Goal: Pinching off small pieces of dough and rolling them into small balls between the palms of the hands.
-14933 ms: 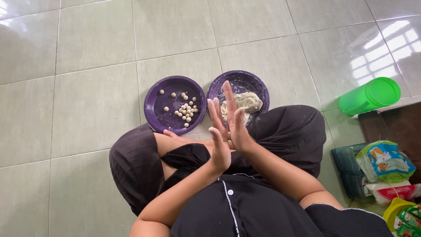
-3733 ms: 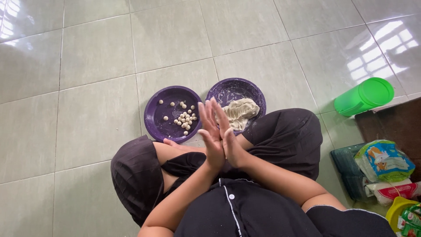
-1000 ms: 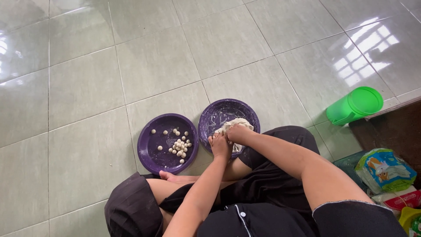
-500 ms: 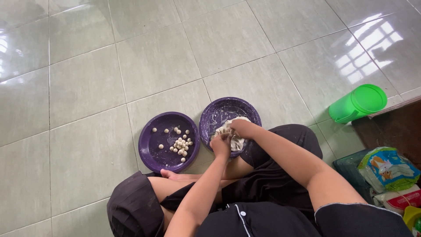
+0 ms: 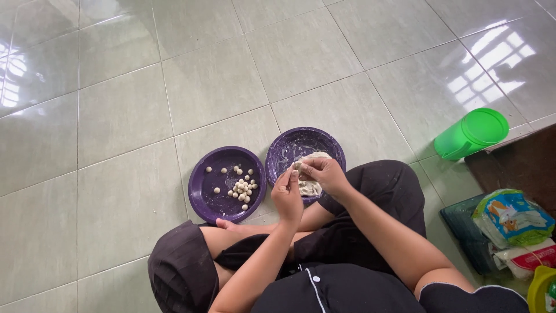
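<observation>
Head view, hidden or cut off: the person's lower body runs out of the bottom edge; the bags [image 5: 515, 229] at the right are cropped, and a yellow thing in the bottom right corner is too cut off to name.
Hard to make out: the fingertips of both hands meet over the dough, so how big the pinched bit is cannot be told.
Left hand [image 5: 288, 197]: raised just above the near rim of the right plate, fingers curled in and pinched on a small piece of dough.
Right hand [image 5: 324, 173]: over the right plate, fingers closed on the lump of dough [image 5: 310, 185], thumb and forefinger meeting the left hand's fingertips.
Dough: pale lump lying in the right plate [image 5: 289, 150], partly covered by the right hand; the part that shows sits just beneath and between the two hands.
Right plate: purple, round, smeared with flour, touching or nearly touching the left plate.
Left plate [image 5: 208, 200]: purple, on the floor just left of the hands, holding small dough balls [image 5: 242, 186], most clustered toward its right side, a few scattered apart.
Floor [image 5: 145, 116]: pale glossy tiles with window glare.
Green container [image 5: 472, 133]: lidded, lying tilted at the right, well apart from the plates.
</observation>
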